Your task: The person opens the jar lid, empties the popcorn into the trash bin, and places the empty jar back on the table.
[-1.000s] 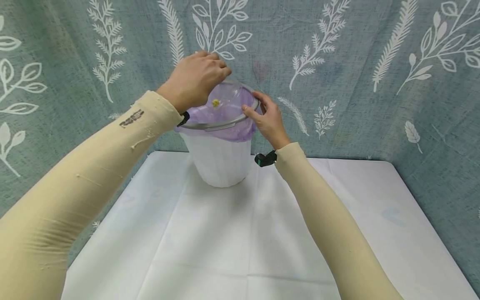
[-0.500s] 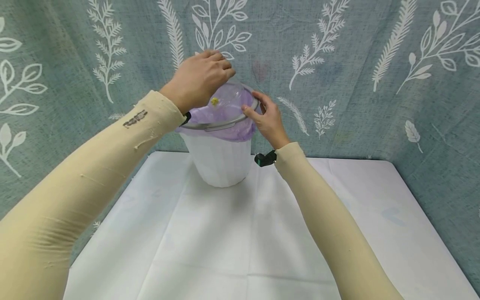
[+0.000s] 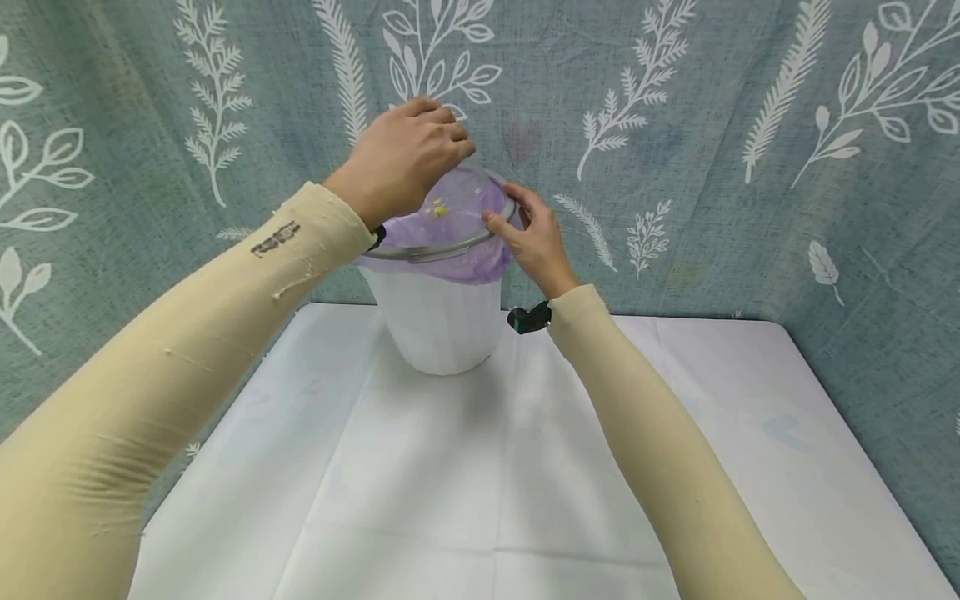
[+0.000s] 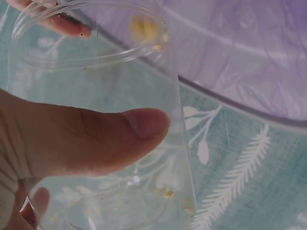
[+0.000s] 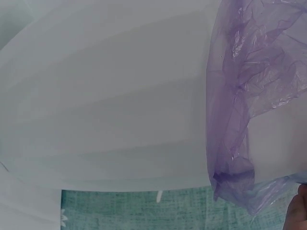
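Observation:
A white trash bin stands upright on the table, lined with a purple plastic bag folded over its rim under a grey ring. My left hand holds a clear plastic jar over the bin's opening, thumb across its side in the left wrist view. A soft-looking yellow lump shows near the jar's mouth, with small crumbs on the wall near its base. My right hand grips the bin's right rim, thumb inside and fingers outside; only fingertips show in the right wrist view.
A white cloth covers the table, whose far edge lies just behind the bin. Close behind hangs a grey-green curtain with white leaf prints, continuing around both sides.
My left hand has shifted slightly to the right with the jar, and the yellow lump appears a little further right. My right hand stays on the rim.

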Available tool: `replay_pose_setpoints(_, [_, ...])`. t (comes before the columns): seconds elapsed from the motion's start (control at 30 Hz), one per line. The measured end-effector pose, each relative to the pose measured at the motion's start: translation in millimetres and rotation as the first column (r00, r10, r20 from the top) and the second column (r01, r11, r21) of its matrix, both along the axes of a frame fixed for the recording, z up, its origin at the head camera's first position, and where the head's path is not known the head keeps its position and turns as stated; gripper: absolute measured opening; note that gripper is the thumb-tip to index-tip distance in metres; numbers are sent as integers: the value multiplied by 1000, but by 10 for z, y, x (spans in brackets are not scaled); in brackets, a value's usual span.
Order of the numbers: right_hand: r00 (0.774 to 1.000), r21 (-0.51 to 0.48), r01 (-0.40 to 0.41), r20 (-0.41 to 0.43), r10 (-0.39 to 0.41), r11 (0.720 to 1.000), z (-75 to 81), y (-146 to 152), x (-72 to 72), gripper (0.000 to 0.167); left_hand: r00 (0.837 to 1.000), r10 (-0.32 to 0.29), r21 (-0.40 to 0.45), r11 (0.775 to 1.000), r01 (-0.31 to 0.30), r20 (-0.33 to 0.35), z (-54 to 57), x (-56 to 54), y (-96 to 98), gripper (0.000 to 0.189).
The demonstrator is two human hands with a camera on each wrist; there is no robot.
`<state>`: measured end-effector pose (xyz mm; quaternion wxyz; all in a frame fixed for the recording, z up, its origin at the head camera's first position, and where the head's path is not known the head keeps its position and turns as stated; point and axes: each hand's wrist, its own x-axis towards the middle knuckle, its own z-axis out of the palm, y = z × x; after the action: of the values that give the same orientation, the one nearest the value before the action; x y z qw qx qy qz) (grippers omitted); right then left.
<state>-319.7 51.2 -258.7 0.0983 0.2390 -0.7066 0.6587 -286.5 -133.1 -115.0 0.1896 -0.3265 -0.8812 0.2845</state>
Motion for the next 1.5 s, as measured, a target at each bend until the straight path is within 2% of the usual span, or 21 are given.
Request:
replay_pose_setpoints(0.23, [1000,-12,1,-25,-1,1000,-195,-29,-252,66,1000,2,31,1000,-1,-1,-30,7,-43,52])
replay_pose_setpoints(0.5, [998,-13,33,-47,-33,999,-223,-37,-296,67,1000,16,120,993,-18,17,-5,11,-109,59])
replay_pose_setpoints(0.67, [998,-8,33,-55,-33,999,-231,-52,-283,67,994,83,201,975,-96,74,-1,5,-192,70])
replay_pose_setpoints(0.83, [998,-5,24,-65,-25,1000,-232,-56,-286,67,970,174,292,931,-218,169,14,-8,-276,91])
replay_pose_setpoints(0.97, [998,-8,24,-62,-24,1000,-226,-47,-281,65,947,220,387,872,-299,234,5,-25,-343,110])
replay_pose_setpoints(1.1, [999,-9,25,-45,-25,1000,-176,-45,-218,64,926,243,501,786,-362,287,-44,-33,-425,117])
replay_pose_setpoints(1.23, [999,-13,24,-26,-24,1000,-67,-49,-76,62,909,240,612,677,-408,340,-84,-20,-500,121])
replay_pose_setpoints(1.33, [1000,-18,24,-13,-24,1000,-27,-50,-22,61,903,216,693,583,-424,371,-119,-3,-540,120])
replay_pose_setpoints(1.5, [1000,-5,23,4,-23,1000,3,-54,22,62,910,158,801,433,-413,384,-227,31,-600,111])
